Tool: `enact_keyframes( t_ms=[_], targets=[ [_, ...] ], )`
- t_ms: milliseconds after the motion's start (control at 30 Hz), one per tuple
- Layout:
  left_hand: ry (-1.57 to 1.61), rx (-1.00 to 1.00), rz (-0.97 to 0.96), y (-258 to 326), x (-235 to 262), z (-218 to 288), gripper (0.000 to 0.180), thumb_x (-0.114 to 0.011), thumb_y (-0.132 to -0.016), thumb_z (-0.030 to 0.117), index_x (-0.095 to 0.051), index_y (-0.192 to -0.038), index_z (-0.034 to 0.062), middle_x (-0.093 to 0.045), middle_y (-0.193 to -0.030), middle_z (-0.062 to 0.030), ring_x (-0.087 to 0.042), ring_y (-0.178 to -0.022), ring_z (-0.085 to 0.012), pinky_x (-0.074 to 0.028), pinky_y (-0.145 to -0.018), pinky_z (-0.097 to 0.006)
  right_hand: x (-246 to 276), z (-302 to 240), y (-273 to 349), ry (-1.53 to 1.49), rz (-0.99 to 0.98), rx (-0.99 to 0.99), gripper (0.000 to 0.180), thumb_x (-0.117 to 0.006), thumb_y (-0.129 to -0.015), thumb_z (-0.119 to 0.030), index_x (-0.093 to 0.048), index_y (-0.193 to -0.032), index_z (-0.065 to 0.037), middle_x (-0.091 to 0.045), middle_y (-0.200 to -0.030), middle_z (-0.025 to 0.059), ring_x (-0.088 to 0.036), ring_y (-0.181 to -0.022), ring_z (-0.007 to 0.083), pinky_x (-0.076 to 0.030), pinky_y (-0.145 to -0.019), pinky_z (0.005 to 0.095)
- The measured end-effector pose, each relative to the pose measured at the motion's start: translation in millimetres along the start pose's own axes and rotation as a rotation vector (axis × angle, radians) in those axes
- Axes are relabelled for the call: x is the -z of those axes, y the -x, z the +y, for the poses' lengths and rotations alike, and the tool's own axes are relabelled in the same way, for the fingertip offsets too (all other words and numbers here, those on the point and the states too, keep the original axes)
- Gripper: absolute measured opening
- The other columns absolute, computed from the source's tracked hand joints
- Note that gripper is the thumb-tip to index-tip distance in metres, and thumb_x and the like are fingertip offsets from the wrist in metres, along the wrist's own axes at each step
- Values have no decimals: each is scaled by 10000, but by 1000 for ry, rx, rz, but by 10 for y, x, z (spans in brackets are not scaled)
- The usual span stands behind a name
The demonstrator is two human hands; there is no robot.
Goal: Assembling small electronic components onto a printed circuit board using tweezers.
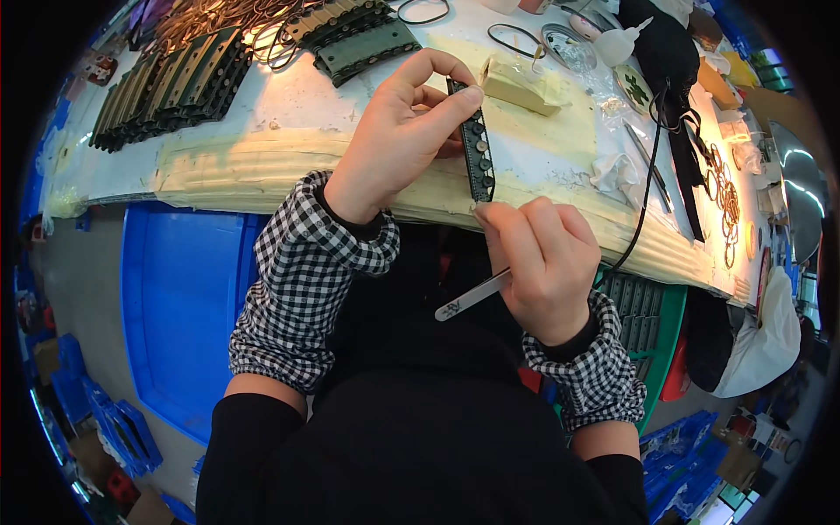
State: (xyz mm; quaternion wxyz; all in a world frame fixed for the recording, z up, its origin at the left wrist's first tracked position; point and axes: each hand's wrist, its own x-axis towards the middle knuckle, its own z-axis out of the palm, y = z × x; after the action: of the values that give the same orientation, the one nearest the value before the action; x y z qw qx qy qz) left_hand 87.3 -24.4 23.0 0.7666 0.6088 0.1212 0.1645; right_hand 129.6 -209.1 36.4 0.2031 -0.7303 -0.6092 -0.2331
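The left hand [398, 131] holds a narrow dark strip [475, 144] upright over the front edge of the workbench [289, 105]. The thumb and forefinger are clamped on the strip's upper end, the other fingers curled behind it. The strip is long and thin, dark green to black, with a row of small round studs or holes running down its face; its lower end reaches down to the fingertips of the right hand [542, 262].

The right hand is closed around metal tweezers [472, 296]. Its fingers are pressed together on them, and the blunt silver end sticks out toward the lower left from under the palm. The tips of the tweezers are hidden by the fingers, so whether they grip anything cannot be told. Both wrists wear checked black-and-white sleeve covers [306, 271].

On the bench, well behind the hands, lie stacks of similar green strips [175, 83], and more of them sit at the top [363, 39]. A pale yellow block [521, 83] lies just right of the held strip. A white squeeze bottle [621, 42] and a black cable [652, 166] are farther right. A blue crate [179, 297] stands below the bench on the left.
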Motion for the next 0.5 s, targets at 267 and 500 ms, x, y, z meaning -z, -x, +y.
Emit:
enact_keyframes(
  t_ms=[267,500],
  targets=[
    [9,-5,-12,10,26,-29,169,-606,-953,218,-541,-1078,124,-587,-915,-6,-588,-855,-56,-546,-728,-262,-59,23,152,-110,190,-54,411,-703,-596,-35,-704,-1007,-56,-489,-723,0,-501,-573,135,-403,-566,269],
    [16,-30,14,-10,22,-27,199,-639,-927,223,-566,-1067,103,-586,-876,-32,-591,-774,-72,-522,-674,-227,-78,-34,22,-65,103,-100,473,-738,-609,-49,-714,-1078,-107,-476,-733,-8,-484,-589,141,-389,-552,278]
  ],
)
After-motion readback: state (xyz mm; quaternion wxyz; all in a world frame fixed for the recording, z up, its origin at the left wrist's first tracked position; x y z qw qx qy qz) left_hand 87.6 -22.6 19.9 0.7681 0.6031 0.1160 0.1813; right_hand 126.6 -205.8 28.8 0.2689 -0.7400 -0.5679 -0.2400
